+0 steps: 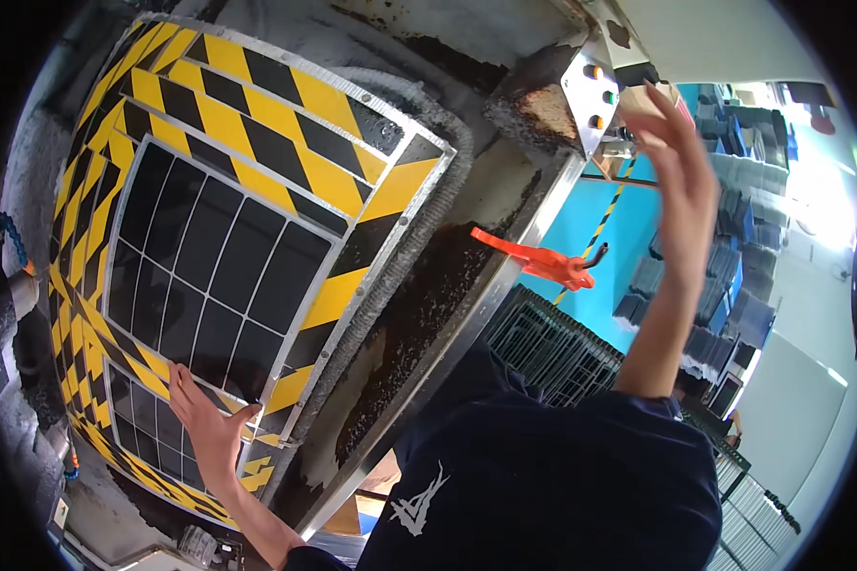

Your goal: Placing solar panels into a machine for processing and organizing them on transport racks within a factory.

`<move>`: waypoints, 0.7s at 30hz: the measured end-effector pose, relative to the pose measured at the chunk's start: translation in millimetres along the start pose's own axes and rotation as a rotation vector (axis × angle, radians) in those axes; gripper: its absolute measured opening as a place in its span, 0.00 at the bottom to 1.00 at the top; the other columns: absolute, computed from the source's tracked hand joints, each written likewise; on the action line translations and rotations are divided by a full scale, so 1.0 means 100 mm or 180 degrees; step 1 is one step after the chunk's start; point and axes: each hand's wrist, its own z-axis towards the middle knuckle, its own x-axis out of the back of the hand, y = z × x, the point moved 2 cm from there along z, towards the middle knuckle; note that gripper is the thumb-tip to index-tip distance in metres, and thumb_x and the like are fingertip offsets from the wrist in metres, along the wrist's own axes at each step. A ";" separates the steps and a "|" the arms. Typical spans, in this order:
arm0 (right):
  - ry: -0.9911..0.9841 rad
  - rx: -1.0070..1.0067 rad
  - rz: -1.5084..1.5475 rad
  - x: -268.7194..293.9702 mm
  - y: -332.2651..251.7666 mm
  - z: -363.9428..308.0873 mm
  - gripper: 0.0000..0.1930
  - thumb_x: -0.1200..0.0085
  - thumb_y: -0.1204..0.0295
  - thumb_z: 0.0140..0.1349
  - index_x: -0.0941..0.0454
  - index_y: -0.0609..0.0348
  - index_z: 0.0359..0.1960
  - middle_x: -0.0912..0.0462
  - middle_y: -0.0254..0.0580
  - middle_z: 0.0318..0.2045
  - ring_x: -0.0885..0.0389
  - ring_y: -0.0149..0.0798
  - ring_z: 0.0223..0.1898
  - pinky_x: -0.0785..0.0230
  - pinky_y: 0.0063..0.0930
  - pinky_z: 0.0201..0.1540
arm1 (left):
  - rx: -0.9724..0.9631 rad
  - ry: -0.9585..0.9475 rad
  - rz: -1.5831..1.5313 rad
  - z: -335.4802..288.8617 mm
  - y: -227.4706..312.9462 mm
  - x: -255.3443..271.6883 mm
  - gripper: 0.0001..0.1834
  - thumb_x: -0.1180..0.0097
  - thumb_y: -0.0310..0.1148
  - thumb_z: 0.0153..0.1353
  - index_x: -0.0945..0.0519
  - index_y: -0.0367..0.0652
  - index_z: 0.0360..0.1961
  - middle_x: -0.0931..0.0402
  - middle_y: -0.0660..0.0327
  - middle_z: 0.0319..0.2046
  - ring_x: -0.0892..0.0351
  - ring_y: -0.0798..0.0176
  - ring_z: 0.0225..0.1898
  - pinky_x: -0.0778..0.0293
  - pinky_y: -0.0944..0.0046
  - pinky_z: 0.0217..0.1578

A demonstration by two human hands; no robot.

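Note:
My left hand [205, 419] rests flat at the lower edge of a grid of dark rectangular pieces [200, 257], thumb apart from the fingers. The grid is framed by a flat bed [314, 133] covered in yellow and black striped tape. A second, smaller dark grid [148, 423] lies below my left fingertips, partly hidden by the hand. My right hand [676, 162] is raised beside a metal control box [584, 95] with several coloured push buttons. Motion smears it somewhat, but its fingers are stretched out and nothing shows in them.
An orange air gun [552, 265] sits at the metal edge [448, 333] in front of my body. A ribbed hose [390, 257] runs along the bed. Stacked grey sheets [752, 219] and a dark rack [562, 347] stand to the right, by a blue floor [590, 219].

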 end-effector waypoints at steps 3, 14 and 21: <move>0.0161 0.0185 -0.0220 -0.33 0.31 0.09 0.22 0.57 0.64 0.76 0.29 0.60 0.67 0.21 0.42 0.61 0.25 0.37 0.61 0.38 0.31 0.65 | -0.0042 0.0017 0.0035 -0.03 -0.01 -0.01 0.65 0.20 0.41 0.35 0.47 0.29 0.71 0.53 0.46 0.74 0.52 0.40 0.73 0.50 0.47 0.72; 0.0509 0.0504 -0.0787 -0.58 0.54 0.17 0.22 0.48 0.71 0.72 0.28 0.58 0.66 0.23 0.42 0.63 0.26 0.39 0.63 0.32 0.34 0.61 | -0.0041 0.0158 0.0002 0.04 -0.01 0.00 0.64 0.18 0.35 0.31 0.43 0.31 0.69 0.47 0.46 0.71 0.46 0.40 0.70 0.47 0.50 0.70; 0.0898 0.0629 0.0417 -0.92 0.52 -0.47 0.20 0.40 0.80 0.64 0.28 0.67 0.57 0.23 0.42 0.46 0.23 0.32 0.44 0.30 0.24 0.47 | 0.0056 0.0146 0.0274 -0.01 -0.02 0.02 0.65 0.17 0.39 0.28 0.42 0.30 0.68 0.46 0.46 0.71 0.43 0.42 0.69 0.46 0.50 0.70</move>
